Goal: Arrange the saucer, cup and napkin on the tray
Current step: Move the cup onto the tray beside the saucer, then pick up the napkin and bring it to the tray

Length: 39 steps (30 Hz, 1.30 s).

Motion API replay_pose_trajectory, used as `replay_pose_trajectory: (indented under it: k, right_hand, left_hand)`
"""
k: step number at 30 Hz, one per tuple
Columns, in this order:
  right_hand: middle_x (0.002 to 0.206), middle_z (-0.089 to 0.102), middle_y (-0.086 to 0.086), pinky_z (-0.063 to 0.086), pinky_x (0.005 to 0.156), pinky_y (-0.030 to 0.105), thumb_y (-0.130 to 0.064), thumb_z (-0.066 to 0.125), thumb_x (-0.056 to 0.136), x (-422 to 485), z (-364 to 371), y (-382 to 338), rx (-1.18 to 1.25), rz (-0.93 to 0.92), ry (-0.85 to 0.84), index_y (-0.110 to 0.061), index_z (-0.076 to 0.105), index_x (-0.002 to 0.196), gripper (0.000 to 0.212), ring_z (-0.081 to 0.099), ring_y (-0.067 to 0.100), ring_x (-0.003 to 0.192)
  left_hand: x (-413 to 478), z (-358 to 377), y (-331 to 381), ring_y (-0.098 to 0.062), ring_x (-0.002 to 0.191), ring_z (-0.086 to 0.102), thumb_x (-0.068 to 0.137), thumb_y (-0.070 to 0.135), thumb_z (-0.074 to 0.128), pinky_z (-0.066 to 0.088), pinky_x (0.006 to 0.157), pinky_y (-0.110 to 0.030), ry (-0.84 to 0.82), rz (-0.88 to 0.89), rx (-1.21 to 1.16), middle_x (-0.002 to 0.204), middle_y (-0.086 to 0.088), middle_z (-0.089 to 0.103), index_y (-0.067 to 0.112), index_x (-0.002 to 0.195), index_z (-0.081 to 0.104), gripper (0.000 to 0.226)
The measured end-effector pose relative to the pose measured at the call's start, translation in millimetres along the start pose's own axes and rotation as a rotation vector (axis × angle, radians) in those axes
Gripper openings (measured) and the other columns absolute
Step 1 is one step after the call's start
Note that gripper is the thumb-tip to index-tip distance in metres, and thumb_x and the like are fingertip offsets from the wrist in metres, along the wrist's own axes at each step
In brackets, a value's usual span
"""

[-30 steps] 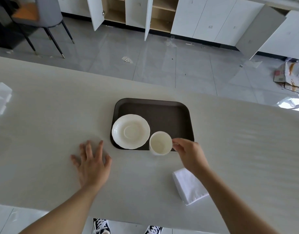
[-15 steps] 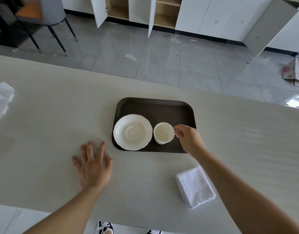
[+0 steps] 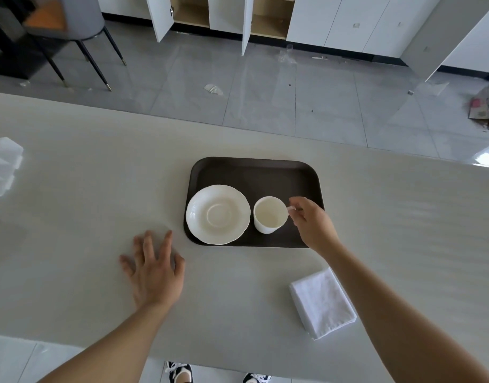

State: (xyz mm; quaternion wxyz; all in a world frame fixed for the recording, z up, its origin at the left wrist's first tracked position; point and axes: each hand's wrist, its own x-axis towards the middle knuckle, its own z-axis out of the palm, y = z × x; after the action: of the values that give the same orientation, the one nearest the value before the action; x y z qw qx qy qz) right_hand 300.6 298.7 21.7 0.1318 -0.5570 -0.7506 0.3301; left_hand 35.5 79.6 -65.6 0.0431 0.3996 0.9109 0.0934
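Note:
A dark brown tray (image 3: 265, 172) lies on the pale table. On its left part sits a white saucer (image 3: 218, 214), overhanging the near left rim a little. Just right of the saucer a white cup (image 3: 269, 215) stands upright on the tray, empty. My right hand (image 3: 312, 223) pinches the cup's handle from the right. My left hand (image 3: 155, 268) rests flat on the table with fingers spread, near the tray's left front corner. A folded white napkin (image 3: 322, 302) lies on the table right of centre, in front of the tray and partly under my right forearm.
A clear plastic object (image 3: 3, 165) sits at the table's far left. Beyond the table's far edge is grey tiled floor with a chair (image 3: 80, 26), open white cabinets (image 3: 238, 15) and cardboard scraps (image 3: 485, 109) at the right.
My right hand carried the cup from the table's surface at the tray's near edge onto the tray, beside the saucer. My left hand stayed flat on the table.

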Motion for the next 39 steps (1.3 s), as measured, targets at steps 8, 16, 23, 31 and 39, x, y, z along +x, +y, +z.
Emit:
replay_pose_trajectory:
  k: [8, 16, 23, 31, 39]
  right_hand:
    - [0.099, 0.066, -0.003, 0.043, 0.067, 0.028, -0.034, 0.064, 0.090, -59, -17, 32, -0.091, 0.143, 0.109, -0.022, 0.067, 0.107, 0.020, 0.061, 0.018, 0.083]
    - [0.118, 0.060, -0.005, 0.050, 0.075, 0.034, -0.070, 0.056, 0.079, -127, -21, 77, -0.510, 0.416, -0.104, -0.025, 0.050, 0.129, 0.067, 0.058, 0.019, 0.109]
    - [0.099, 0.065, -0.006, 0.043, 0.063, 0.029, -0.062, 0.068, 0.074, -133, -14, 70, -0.426, 0.486, -0.100, -0.029, 0.054, 0.111, 0.051, 0.062, 0.019, 0.090]
    - [0.068, 0.058, -0.007, 0.037, 0.049, 0.027, -0.045, 0.068, 0.075, -125, -16, 65, -0.249, 0.475, -0.087, -0.023, 0.051, 0.070, 0.029, 0.053, 0.013, 0.059]
    - [0.073, 0.072, 0.002, 0.047, 0.055, 0.032, -0.026, 0.078, 0.075, -94, -44, 40, 0.449, 0.453, 0.178, -0.019, 0.063, 0.075, 0.016, 0.065, 0.022, 0.065]
  left_hand:
    - [-1, -4, 1, -0.037, 0.149, 0.017, 0.084, 0.041, 0.038, 0.011, 0.115, -0.065, -0.024, -0.004, -0.006, 0.156, -0.016, 0.032, 0.030, 0.144, 0.044, 0.062]
    - [-2, -9, 4, -0.037, 0.148, 0.018, 0.084, 0.039, 0.036, 0.010, 0.115, -0.066, -0.029, -0.006, -0.030, 0.156, -0.017, 0.032, 0.028, 0.144, 0.046, 0.062]
    - [-2, -11, 6, -0.036, 0.149, 0.017, 0.084, 0.043, 0.033, 0.009, 0.115, -0.066, -0.037, -0.012, -0.039, 0.156, -0.017, 0.032, 0.029, 0.145, 0.044, 0.063]
    - [-2, -8, 4, -0.038, 0.148, 0.018, 0.084, 0.042, 0.034, 0.010, 0.114, -0.067, -0.027, -0.014, -0.048, 0.156, -0.017, 0.032, 0.029, 0.144, 0.046, 0.062]
    - [-1, -6, 4, -0.038, 0.148, 0.018, 0.084, 0.044, 0.032, 0.010, 0.114, -0.067, -0.007, -0.006, -0.057, 0.155, -0.017, 0.032, 0.028, 0.143, 0.047, 0.063]
